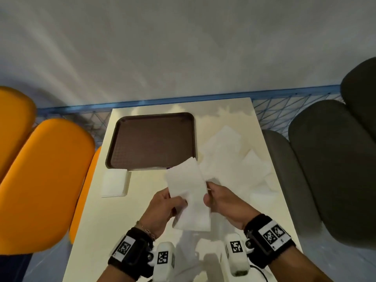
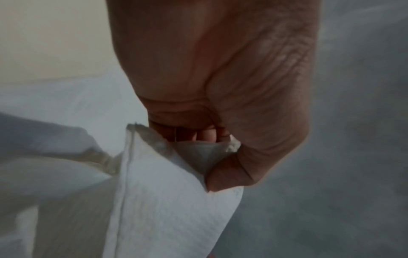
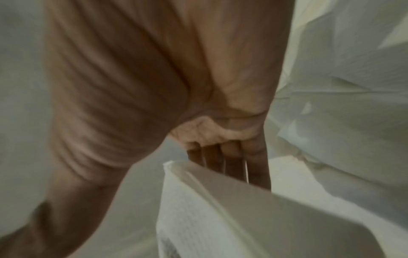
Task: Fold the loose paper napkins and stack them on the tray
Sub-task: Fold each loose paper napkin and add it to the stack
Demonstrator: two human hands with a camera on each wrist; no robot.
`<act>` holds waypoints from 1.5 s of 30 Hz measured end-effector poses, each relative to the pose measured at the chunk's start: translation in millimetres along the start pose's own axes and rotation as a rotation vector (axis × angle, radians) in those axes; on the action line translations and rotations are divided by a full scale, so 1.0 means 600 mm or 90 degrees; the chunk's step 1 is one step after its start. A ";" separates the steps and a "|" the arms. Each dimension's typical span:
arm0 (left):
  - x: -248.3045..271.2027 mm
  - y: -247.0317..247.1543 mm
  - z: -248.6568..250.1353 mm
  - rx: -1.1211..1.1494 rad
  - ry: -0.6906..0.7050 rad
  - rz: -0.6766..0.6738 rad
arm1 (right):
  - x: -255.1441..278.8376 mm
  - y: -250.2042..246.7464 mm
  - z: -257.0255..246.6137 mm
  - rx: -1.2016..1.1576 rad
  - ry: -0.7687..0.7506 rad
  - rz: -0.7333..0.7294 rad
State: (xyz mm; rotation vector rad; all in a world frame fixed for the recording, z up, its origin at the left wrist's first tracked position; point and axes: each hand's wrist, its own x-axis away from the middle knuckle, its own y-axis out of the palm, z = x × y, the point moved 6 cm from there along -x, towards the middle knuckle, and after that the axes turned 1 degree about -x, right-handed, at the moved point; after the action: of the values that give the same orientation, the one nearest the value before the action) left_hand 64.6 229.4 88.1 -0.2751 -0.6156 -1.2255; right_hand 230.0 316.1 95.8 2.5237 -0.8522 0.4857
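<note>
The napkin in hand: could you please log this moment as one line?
step: folding | napkin: held by left hand and right hand above table | tray: empty | loose napkins: right of tray

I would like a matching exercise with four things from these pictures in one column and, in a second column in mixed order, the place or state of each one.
Things:
1. brown tray
2. napkin being folded
3. loose napkin pile
4. small white stack

Places or states:
A. lies spread on the table, right of the tray
B. held above the table by the left hand and the right hand
C. sits on the table at the tray's near left corner
D. nothing stacked on it yet

Pairs: 1-D, 2-B, 3-A, 4-C
</note>
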 end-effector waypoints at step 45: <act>-0.025 -0.079 -0.132 -0.218 -0.034 -0.044 | 0.042 -0.071 0.114 0.165 0.075 0.575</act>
State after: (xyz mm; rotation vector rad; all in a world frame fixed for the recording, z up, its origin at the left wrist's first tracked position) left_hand 40.1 184.7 9.8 -0.5787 -0.4605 -1.3928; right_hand 288.7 300.4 37.4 2.1519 -1.9724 1.0528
